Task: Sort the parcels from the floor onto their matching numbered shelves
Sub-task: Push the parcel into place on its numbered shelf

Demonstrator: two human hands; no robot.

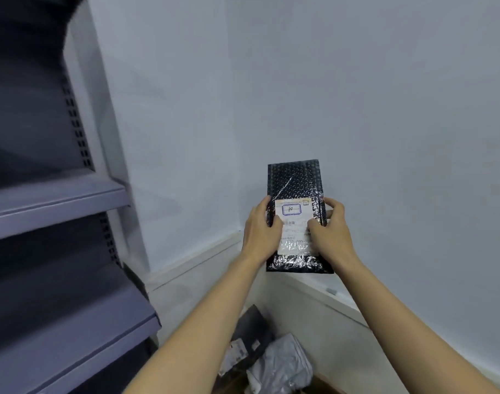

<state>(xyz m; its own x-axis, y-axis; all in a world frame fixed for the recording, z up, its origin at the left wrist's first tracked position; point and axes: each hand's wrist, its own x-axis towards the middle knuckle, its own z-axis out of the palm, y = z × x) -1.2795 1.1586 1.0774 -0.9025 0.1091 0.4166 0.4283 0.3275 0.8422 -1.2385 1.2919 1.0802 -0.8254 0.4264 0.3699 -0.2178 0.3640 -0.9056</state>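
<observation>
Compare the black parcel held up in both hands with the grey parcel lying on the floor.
The black bubble mailer is held upright by the left hand and right hand; the grey bag lies crumpled on the floor. The black bubble mailer's label shows; no label shows on the grey bag. Both are soft mailers.

From my seat I see only two forearms coming up from the bottom edge, both bare right down to the frame's edge (no sleeve or cuff shows anywhere). The left hand (261, 227) and the right hand (330, 228) are bare too, with no glove, ring, watch or strap on either wrist. The fingernails that show look short and plain.
</observation>
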